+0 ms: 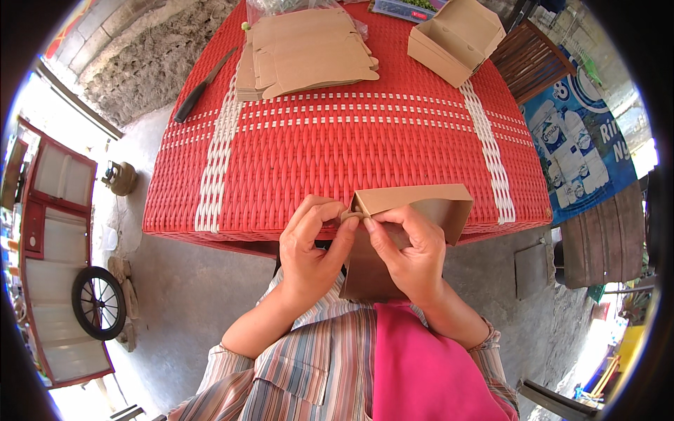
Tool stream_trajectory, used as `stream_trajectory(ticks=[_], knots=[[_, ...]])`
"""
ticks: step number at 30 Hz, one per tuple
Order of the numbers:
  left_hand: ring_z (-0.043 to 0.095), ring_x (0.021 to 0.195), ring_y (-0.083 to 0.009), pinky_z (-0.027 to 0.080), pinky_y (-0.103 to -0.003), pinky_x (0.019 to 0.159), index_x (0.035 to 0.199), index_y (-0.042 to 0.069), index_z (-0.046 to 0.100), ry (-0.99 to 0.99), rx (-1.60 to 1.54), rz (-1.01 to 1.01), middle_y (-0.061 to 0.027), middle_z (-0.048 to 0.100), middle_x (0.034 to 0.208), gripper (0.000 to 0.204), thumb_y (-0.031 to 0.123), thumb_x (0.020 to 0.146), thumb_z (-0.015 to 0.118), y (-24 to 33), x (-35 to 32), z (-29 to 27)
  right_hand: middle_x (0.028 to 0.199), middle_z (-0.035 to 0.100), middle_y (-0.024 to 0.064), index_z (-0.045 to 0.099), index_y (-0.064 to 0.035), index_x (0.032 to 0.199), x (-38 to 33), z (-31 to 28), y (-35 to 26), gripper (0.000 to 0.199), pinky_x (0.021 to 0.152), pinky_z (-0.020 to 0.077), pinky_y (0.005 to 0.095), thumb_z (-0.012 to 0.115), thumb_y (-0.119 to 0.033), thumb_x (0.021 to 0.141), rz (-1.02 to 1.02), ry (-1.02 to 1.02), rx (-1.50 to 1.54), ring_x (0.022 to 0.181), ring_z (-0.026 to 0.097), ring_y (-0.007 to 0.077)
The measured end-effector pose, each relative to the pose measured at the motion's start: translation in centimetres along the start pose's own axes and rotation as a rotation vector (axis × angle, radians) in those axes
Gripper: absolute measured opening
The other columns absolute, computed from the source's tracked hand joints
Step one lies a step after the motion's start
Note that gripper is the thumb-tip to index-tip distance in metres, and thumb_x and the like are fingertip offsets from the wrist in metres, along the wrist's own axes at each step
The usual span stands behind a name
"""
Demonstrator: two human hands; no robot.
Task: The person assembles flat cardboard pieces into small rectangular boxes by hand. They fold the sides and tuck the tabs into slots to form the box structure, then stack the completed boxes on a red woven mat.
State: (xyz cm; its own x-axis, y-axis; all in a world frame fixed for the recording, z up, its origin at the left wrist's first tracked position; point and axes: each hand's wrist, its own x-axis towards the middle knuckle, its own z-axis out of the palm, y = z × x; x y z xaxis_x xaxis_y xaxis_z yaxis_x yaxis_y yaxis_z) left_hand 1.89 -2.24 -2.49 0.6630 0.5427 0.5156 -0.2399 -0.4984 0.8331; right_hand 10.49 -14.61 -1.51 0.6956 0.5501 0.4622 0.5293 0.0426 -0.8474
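At the near edge of the red woven table I hold a partly folded brown cardboard box (pixel 414 198). My left hand (pixel 314 242) pinches a small tab at the box's left corner between thumb and fingers. Right beside it, my right hand (pixel 409 249) grips the same corner, its thumb next to the left thumb and its fingers reaching into the box. The box's long wall stands up on the far side, and a darker panel (pixel 368 270) hangs down between my forearms. My fingers partly hide the corner.
On the red table (pixel 337 158) lie a stack of flat cardboard blanks (pixel 305 56) and a dark-handled knife (pixel 203 85) to its left. An open folded box (pixel 456 42) stands far right. Behind are a clear plastic bag (pixel 288 5) and a container of greens (pixel 407 8).
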Motion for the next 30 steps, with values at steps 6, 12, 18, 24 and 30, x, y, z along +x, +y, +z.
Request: stream_trajectory(ticks=[6,12,18,24,30], knots=[[0.062,0.075,-0.0215,0.051,-0.029,0.067,0.095,-0.003,0.062,-0.002,0.044,0.038,-0.0126,0.063,0.086,0.015,-0.002,0.082,0.070,-0.1,0.1,0.1,0.081,0.067,0.0100,0.065,-0.0014,0.090,0.0,0.2,0.2,0.006,0.064,0.0500,0.0298,0.069,-0.002,0.086,-0.064,0.006,-0.034,0.071,0.066,0.0219],[0.062,0.074,-0.0212,0.051,-0.029,0.067,0.094,-0.003,0.063,-0.028,-0.014,0.013,-0.0125,0.063,0.086,0.014,-0.002,0.082,0.071,-0.3,0.4,-0.1,0.088,0.070,0.0097,0.068,-0.0001,0.103,-0.3,-0.1,0.8,0.014,0.069,0.0517,0.0278,0.068,-0.004,0.089,0.069,0.003,0.154,0.077,0.068,0.0167],[0.058,0.076,-0.0131,0.047,-0.025,0.066,0.096,-0.006,0.062,-0.077,-0.011,-0.010,-0.0086,0.060,0.091,0.012,-0.005,0.085,0.067,0.0,0.2,-0.1,0.091,0.073,0.0084,0.071,0.0000,0.102,-0.1,-0.3,0.9,0.015,0.074,0.0526,0.0254,0.070,-0.003,0.087,0.139,0.032,0.127,0.083,0.069,0.0137],[0.062,0.072,-0.0181,0.051,-0.028,0.062,0.096,-0.005,0.065,-0.061,0.182,0.127,-0.0107,0.063,0.087,0.013,-0.005,0.084,0.068,0.5,0.4,-0.3,0.091,0.074,0.0077,0.072,-0.0019,0.101,0.1,-0.4,1.0,0.016,0.075,0.0525,0.0260,0.071,-0.003,0.085,0.118,0.033,0.109,0.084,0.069,0.0145],[0.066,0.074,-0.0151,0.052,-0.026,0.061,0.093,-0.005,0.069,-0.038,-0.203,-0.196,-0.0095,0.065,0.087,0.009,-0.005,0.084,0.070,0.2,0.1,-0.6,0.092,0.074,0.0079,0.073,-0.0025,0.102,0.2,-0.6,1.2,0.017,0.077,0.0522,0.0261,0.072,-0.003,0.085,0.127,0.000,0.191,0.085,0.070,0.0153]])
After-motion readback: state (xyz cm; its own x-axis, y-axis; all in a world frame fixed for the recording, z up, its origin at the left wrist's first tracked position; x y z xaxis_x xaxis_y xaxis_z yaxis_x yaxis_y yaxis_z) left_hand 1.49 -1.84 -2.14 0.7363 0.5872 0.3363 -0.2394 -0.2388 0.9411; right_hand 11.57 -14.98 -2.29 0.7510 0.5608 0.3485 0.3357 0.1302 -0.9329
